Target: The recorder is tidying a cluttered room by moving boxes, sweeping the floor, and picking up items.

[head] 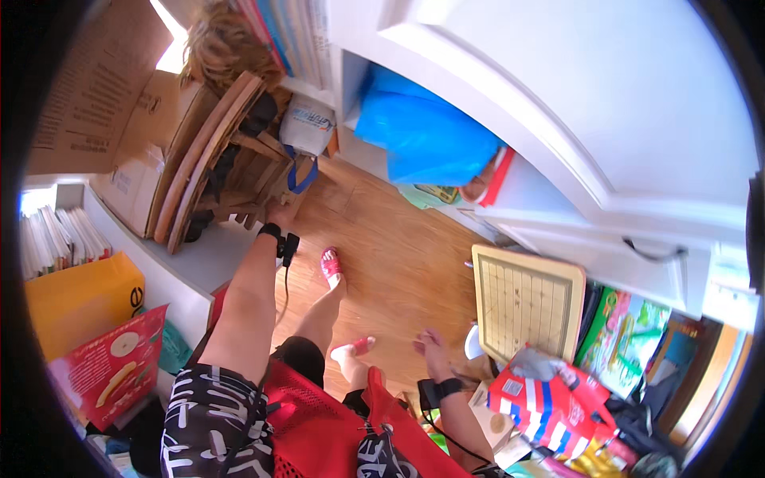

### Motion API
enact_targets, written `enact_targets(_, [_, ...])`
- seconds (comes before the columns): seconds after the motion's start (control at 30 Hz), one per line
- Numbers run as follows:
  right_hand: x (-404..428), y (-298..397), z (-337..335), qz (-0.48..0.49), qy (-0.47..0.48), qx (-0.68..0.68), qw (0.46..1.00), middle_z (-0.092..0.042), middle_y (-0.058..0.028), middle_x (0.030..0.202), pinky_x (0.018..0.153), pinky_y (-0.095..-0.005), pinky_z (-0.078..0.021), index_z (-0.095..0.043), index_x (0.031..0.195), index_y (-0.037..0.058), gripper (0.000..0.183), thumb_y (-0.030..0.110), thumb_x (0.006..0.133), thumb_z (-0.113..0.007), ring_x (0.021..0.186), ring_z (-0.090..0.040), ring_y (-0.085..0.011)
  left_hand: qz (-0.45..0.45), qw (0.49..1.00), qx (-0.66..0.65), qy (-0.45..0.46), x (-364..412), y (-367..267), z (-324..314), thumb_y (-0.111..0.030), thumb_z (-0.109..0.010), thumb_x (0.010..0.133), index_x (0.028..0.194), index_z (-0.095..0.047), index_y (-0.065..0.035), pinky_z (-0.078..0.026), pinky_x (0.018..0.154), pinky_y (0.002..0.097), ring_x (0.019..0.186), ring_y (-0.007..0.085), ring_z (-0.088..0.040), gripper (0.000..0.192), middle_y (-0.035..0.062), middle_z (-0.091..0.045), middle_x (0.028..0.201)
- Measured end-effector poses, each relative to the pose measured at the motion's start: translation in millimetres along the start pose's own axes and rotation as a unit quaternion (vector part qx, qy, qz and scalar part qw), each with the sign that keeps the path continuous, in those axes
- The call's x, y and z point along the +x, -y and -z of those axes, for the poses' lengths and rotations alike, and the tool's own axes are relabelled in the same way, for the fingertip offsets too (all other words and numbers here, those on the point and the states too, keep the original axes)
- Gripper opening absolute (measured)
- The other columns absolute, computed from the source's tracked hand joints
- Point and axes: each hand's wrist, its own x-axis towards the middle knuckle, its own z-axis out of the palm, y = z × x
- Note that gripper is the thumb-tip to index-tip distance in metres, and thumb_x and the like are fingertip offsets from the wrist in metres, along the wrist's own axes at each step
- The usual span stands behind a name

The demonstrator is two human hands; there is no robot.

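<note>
My left hand (280,216) reaches to the lower edge of a wooden stool or small table (254,173) lying on its side; the fingers are partly blurred, so a grip cannot be made out. Its round top (206,161) stands on edge against a cardboard box (143,155). Over the wood floor (394,269), my right hand (431,345) hangs with nothing in it and its fingers apart. Both wrists wear black bands with small devices. A framed board with a printed grid (526,302) leans upright to the right of my right hand.
A white cabinet (538,77) with a blue plastic bag (424,131) in its open compartment stands ahead. A white bag with blue handles (306,126) sits beside the stool. Red striped bag (544,406) and other clutter lie at right; a yellow bag (83,299) and books stand at left.
</note>
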Motion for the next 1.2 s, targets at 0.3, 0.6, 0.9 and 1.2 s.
enact_targets(0.3, [-156, -144, 83, -0.007, -0.077, 0.135, 0.988, -0.060, -0.0137, 0.098, 0.075, -0.0337, -0.0518, -0.046, 0.120, 0.0023, 0.035, 0.021, 0.091, -0.053, 0.086, -0.062, -0.0248, -0.113, 0.988, -0.030, 0.103, -89, -29, 11, -0.029, -0.061, 0.073, 0.102, -0.061, 0.0038, -0.047, 0.086, 0.0404, 0.103, 0.0401, -0.056, 0.044, 0.0278, -0.059, 0.106])
enact_targets(0.6, [-290, -417, 119, -0.114, -0.194, 0.323, 0.919, -0.042, 0.0017, 0.052, 0.034, -0.0234, -0.0317, -0.058, 0.074, 0.0039, 0.036, 0.036, 0.090, -0.053, 0.037, -0.037, -0.0090, -0.154, 0.978, -0.005, 0.143, -268, -102, 72, -0.023, -0.060, 0.074, 0.089, -0.061, 0.0050, -0.047, 0.065, 0.0377, 0.077, 0.0305, -0.061, 0.031, 0.0199, -0.062, 0.082])
enact_targets(0.9, [-399, -530, 41, -0.081, -0.253, 0.422, 0.867, -0.055, -0.0051, 0.067, 0.045, -0.0258, -0.0442, -0.058, 0.087, 0.0053, 0.013, 0.018, 0.085, -0.058, 0.052, -0.053, -0.0139, -0.224, 0.903, 0.093, 0.354, -356, -128, 23, -0.012, -0.055, 0.077, 0.075, -0.056, 0.0021, -0.043, 0.041, 0.0395, 0.053, 0.0259, -0.059, 0.014, 0.0133, -0.058, 0.065])
enact_targets(1.2, [-450, -578, -108, -0.173, -0.380, 0.481, 0.771, -0.064, -0.0100, 0.073, 0.059, -0.0311, -0.0510, -0.063, 0.093, 0.0015, 0.037, 0.037, 0.082, -0.064, 0.067, -0.063, -0.0171, -0.248, 0.732, 0.204, 0.602, -510, -207, -132, -0.013, -0.055, 0.084, 0.094, -0.056, -0.0019, -0.042, 0.042, 0.0262, 0.057, 0.0172, -0.059, 0.015, 0.0091, -0.060, 0.076])
